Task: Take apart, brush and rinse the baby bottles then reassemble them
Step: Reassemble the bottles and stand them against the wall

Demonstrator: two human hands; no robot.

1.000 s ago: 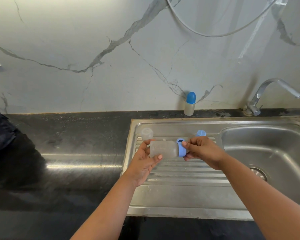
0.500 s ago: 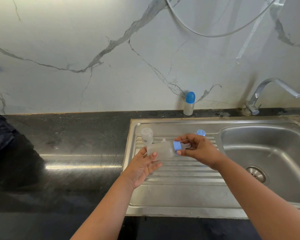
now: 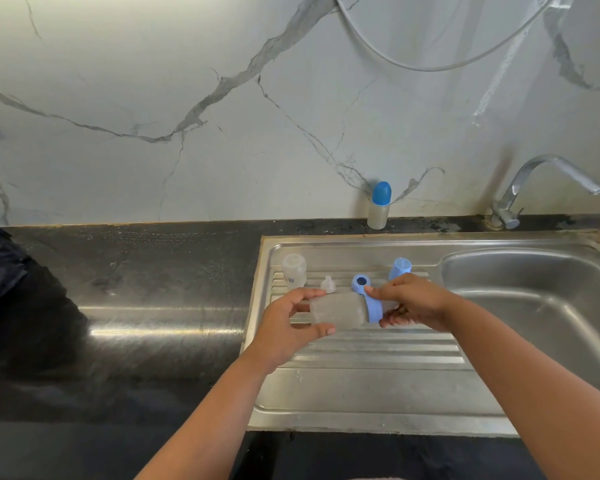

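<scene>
Two bare hands hold a frosted bottle sideways above the ribbed drainboard of a steel sink. The left hand curls round its base to steady it. The right hand pinches the blue collar at the neck, likely to twist it. Behind, toward the drainboard's far edge, loose parts lie apart for washing: a clear teat, a blue ring, a blue cap, and a second bottle with unreadable blue print. A capped bottle stands at the worktop's back edge.
</scene>
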